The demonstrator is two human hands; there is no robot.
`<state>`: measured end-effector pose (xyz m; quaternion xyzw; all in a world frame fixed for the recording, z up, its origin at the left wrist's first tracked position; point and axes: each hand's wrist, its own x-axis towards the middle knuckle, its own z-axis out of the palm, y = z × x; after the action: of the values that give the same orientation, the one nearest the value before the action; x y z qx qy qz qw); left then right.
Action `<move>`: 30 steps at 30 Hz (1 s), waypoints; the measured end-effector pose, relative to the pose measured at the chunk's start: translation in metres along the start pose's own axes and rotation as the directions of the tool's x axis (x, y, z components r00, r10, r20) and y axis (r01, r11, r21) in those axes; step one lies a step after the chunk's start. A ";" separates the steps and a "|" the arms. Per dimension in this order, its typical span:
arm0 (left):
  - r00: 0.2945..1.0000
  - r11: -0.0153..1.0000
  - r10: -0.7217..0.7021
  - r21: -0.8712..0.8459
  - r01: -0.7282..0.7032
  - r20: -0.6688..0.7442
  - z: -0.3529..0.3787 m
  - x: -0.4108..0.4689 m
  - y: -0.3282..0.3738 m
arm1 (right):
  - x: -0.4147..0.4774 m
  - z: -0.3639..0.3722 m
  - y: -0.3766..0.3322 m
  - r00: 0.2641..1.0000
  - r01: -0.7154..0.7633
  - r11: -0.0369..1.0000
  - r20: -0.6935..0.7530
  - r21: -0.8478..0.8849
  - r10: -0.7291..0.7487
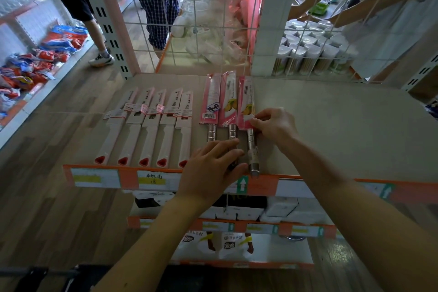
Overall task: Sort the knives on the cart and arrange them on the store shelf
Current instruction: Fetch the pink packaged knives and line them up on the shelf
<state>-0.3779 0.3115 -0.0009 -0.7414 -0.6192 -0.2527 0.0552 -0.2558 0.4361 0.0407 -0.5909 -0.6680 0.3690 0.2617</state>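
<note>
Several white-handled knives (149, 130) in white sleeves lie side by side on the beige store shelf (331, 130), handles toward me. To their right lie three steel-handled knives in pink sleeves. The left pink knife (211, 104) and the middle pink knife (228, 102) sit close together. My left hand (211, 168) lies flat, fingers straight, over the handles of these two. My right hand (275, 125) pinches the lower edge of the sleeve on the right pink knife (246, 102), whose steel handle (253, 152) reaches the shelf's front edge.
A wire grid (213, 19) backs the shelf, with white bowls (308, 40) and packaged goods behind it. Orange price strips (128, 178) line the front edge. Tissue packs (272, 208) fill the shelf below. Two people stand in the aisle at upper left. A dark cart edge (47, 272) shows at bottom left.
</note>
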 end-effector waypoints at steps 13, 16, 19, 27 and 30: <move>0.995 0.997 -0.026 -0.069 0.032 0.096 -0.009 -0.001 0.003 | -0.006 -0.003 -0.001 0.998 -0.053 0.997 -0.013 0.055 0.054; 0.986 0.992 -0.038 -0.117 0.057 0.164 -0.017 0.000 0.004 | -0.010 -0.006 -0.002 0.999 -0.025 0.999 -0.032 0.026 0.025; 0.987 0.995 -0.032 -0.088 0.046 0.155 -0.024 -0.004 0.005 | -0.017 -0.008 -0.005 0.997 0.045 0.995 -0.055 -0.092 -0.050; 0.963 0.973 -0.208 -0.068 0.222 0.174 -0.061 -0.031 -0.004 | -0.060 0.002 -0.023 0.965 0.227 0.929 -0.062 -0.291 -0.255; 0.956 0.967 -0.223 -0.080 0.242 0.189 -0.074 -0.051 -0.007 | -0.081 0.013 -0.026 0.964 0.236 0.906 -0.031 -0.351 -0.263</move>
<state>-0.4129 0.2384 0.0384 -0.6848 -0.6908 -0.2216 -0.0687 -0.2685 0.3529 0.0609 -0.5510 -0.7815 0.1867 0.2252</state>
